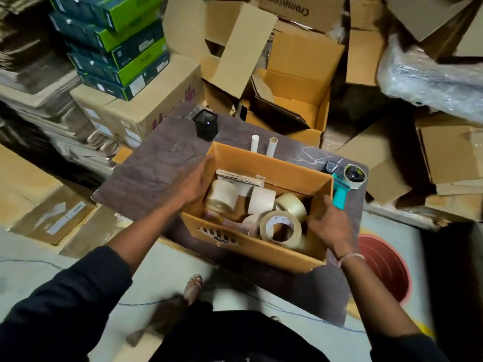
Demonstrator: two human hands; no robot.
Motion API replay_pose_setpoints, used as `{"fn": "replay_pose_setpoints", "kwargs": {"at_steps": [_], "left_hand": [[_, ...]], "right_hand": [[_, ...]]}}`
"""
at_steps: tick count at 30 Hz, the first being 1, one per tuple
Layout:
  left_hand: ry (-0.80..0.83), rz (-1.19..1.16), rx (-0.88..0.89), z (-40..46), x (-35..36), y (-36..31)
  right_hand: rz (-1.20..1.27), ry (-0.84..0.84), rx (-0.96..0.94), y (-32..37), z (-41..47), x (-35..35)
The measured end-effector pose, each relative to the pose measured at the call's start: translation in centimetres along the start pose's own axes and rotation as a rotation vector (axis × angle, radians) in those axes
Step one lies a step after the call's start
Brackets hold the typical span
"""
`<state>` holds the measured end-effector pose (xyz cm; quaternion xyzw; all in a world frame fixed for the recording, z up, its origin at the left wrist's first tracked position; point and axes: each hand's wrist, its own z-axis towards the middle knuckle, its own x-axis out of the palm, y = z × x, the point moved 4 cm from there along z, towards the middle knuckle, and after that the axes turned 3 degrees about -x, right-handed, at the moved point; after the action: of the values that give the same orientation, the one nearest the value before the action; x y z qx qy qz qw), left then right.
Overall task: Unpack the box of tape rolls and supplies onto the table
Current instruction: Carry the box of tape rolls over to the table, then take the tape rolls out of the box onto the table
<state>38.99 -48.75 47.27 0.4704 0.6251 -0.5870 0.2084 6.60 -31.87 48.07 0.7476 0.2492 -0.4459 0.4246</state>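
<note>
box [261, 246] top open | tape rolls [281, 227] crowd right | table [156, 165] left bare

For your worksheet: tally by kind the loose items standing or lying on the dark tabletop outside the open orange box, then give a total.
White tubes: 2
Black mesh cup: 1
Teal tape dispenser: 1
Small black tool behind the dispenser: 1
Total: 5

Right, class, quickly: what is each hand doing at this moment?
Left hand: grips the left wall of the open orange cardboard box.
Right hand: grips the box's right wall.
</note>
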Motion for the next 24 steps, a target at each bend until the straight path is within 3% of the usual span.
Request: {"fn": "replay_pose_setpoints", "kwargs": {"at_steps": [4,10,24], "left_hand": [[0.014,-0.006,0.15,2.2,-0.5,0.5],[0.018,-0.051,0.211,3.6,0.3,0.9],[0.015,-0.139,0.174,4.1,1.6,2.5]], "right_hand": [[-0.006,-0.101,0.085,0.8,-0.1,1.0],[0.005,-0.176,0.109,1.2,-2.0,1.6],[0.021,-0.181,0.107,1.6,-2.7,1.3]]}}
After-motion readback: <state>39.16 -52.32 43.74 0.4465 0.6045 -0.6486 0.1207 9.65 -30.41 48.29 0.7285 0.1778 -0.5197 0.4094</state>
